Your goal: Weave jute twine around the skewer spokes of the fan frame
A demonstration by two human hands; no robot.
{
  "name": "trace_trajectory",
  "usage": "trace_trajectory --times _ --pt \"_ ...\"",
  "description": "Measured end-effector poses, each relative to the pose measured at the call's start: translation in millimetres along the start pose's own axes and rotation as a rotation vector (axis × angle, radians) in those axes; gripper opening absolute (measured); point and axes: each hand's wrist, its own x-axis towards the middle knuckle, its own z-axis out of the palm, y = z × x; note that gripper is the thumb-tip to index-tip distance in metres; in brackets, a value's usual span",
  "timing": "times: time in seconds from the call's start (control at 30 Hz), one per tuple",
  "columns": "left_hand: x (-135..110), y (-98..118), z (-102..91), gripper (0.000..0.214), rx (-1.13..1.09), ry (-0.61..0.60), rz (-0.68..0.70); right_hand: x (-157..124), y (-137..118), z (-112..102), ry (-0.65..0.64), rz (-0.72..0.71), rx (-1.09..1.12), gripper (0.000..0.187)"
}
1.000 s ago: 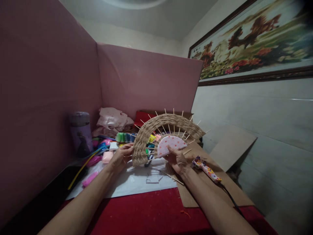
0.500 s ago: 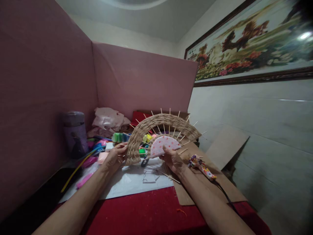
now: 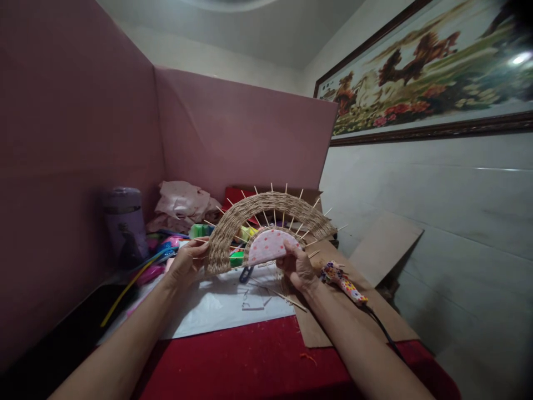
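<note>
I hold up a half-round woven fan piece [image 3: 266, 208]: a band of tan cord wound over thin wooden sticks that poke out past its rim. At its centre sits a pink dotted half-disc [image 3: 268, 244]. My left hand [image 3: 185, 265] grips the left end of the woven band, fingers closed on it. My right hand [image 3: 296, 268] pinches the lower right edge of the pink half-disc. The piece stands upright above the white sheet [image 3: 225, 303], lifted off the table.
A patterned glue gun [image 3: 343, 283] with a black cord lies on brown cardboard [image 3: 375, 322] to the right. A purple tumbler [image 3: 125, 225], coloured clay blocks, pink cloth [image 3: 183, 203] and pipe cleaners crowd the back left. Pink partition boards enclose the red-covered table [image 3: 258, 361].
The woven piece and both hands have drifted slightly left and up in view, and the piece has tilted a little; the grip of both hands is unchanged.
</note>
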Motion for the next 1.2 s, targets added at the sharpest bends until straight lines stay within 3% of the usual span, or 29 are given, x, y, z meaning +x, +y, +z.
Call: trace_trajectory --times 0.37,0.73,0.83,1.03,1.2 --pt "2.0 8.1 -4.0 0.031 0.078 -0.028 0.063 -0.2 0.0 -1.6 -0.029 0.022 0.002 0.02" --pt "-5.0 13.9 -0.4 0.034 0.123 -0.062 0.072 -3.1 -4.9 0.7 0.049 0.047 0.045 0.019" --pt "-6.9 14.1 0.4 0.033 0.114 -0.119 0.035 -2.6 -5.2 -0.2 0.071 0.049 0.065 0.018" --pt "-7.7 13.5 0.6 0.041 -0.02 -0.346 -0.014 -2.7 -6.0 -1.0 0.105 0.049 0.083 0.017" --pt "-10.8 19.0 2.8 0.039 -0.129 -0.382 -0.044 -2.2 -6.4 -1.8 0.115 0.046 0.088 0.016"
